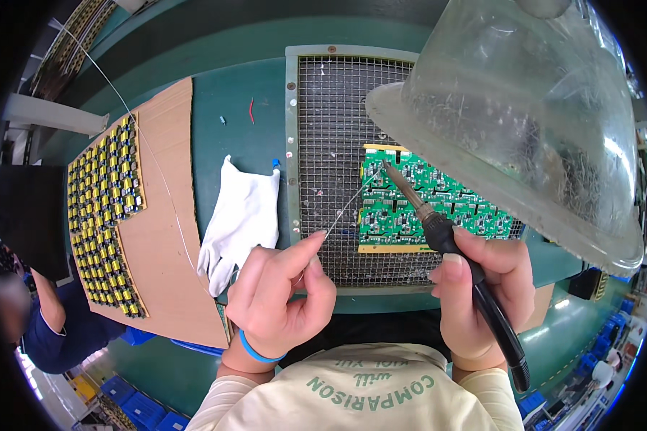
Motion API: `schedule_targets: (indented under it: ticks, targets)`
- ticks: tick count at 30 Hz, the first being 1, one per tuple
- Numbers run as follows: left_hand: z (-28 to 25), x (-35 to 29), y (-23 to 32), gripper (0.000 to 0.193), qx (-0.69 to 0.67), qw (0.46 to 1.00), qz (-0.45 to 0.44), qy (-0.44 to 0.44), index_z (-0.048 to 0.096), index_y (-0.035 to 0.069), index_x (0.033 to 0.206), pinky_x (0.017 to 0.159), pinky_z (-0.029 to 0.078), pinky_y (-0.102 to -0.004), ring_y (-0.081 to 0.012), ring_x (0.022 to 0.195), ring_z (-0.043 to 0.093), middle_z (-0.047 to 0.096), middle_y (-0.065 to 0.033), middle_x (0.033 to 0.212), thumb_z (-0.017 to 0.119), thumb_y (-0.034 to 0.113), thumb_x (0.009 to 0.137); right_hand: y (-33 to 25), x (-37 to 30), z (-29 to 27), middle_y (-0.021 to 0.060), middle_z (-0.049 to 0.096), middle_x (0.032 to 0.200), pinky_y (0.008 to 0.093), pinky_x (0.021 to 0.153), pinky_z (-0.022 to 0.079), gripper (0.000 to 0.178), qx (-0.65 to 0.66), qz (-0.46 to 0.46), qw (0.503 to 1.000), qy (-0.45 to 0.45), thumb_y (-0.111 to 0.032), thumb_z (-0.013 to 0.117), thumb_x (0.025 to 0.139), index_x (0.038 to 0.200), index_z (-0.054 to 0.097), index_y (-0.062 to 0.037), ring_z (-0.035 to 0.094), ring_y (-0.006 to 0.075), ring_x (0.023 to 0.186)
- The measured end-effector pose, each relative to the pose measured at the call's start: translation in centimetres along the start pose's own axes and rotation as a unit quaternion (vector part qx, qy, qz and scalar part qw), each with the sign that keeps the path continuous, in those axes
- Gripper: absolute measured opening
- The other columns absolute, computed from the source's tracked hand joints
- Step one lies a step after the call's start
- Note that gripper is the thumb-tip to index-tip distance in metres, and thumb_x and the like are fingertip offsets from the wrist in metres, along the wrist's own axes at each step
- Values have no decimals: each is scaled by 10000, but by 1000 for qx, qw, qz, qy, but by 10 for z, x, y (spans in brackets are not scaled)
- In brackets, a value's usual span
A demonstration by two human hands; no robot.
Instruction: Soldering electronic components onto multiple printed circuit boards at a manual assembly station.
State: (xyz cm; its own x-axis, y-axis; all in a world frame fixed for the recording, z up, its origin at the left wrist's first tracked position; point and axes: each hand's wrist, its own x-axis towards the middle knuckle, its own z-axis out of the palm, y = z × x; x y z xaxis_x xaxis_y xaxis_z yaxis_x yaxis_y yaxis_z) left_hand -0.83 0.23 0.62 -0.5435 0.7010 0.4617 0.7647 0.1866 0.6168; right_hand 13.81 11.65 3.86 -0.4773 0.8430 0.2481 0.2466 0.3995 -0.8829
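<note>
Green circuit board (424,208) lies flat on the wire mesh grate (331,144), toward the grate's right edge and partly under the clear plastic hood (525,122). It probably sits there so fumes get drawn off at the joint.

Right hand (478,302) is closed in a pen grip round the black handle of the soldering iron (438,223). The tip is angled up-left and down onto the board's upper left corner.

Left hand (280,287) has thumb and forefinger pinched shut on thin solder wire (345,212), the other fingers curled. The wire's free end points at the iron tip; whether it touches the tip I can't tell. The wire trails back over the cardboard sheet (165,215) at the bench's left edge, which carries rows of small yellow-and-black components (108,208).

White glove (241,215) lies unused just beside the grate's left edge. Blue wristband (255,352) on the left wrist.
</note>
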Motion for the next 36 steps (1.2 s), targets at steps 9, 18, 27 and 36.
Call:
schedule_targets:
  ticks: [9, 18, 27, 36]
  targets:
    - [1, 0, -2, 325, -8, 1000, 5, 3, 673, -15, 963, 433, 376, -205, -102, 480, 448, 556, -30, 618, 602, -87, 655, 0, 0, 1, 46, 557, 748, 172, 495, 431, 167, -2, 8, 1000, 7, -89, 600, 870, 958, 523, 31, 544, 63, 565]
    - [-1, 3, 1, 312, -4, 1000, 8, 8, 671, -9, 959, 429, 368, -206, -98, 476, 438, 535, -21, 601, 598, -83, 664, -4, -1, -1, 65, 568, 734, 173, 490, 431, 166, -9, -5, 1000, -27, -96, 594, 874, 954, 519, 28, 536, 60, 541]
    - [-4, 0, -3, 305, -1, 1000, 1, 20, 668, -16, 954, 419, 339, -202, -92, 464, 410, 510, -12, 585, 591, -87, 668, 1, 0, 3, 59, 558, 724, 166, 472, 431, 174, 1, -15, 1000, 12, -112, 576, 882, 951, 517, 36, 545, 63, 543]
    - [3, 4, 1, 305, -19, 1000, 0, 15, 665, -13, 957, 428, 391, -200, -92, 476, 458, 571, -34, 631, 610, -83, 665, -4, 6, 1, 68, 608, 753, 171, 553, 403, 215, -109, -144, 982, -51, -89, 651, 844, 958, 533, 50, 519, 51, 611]
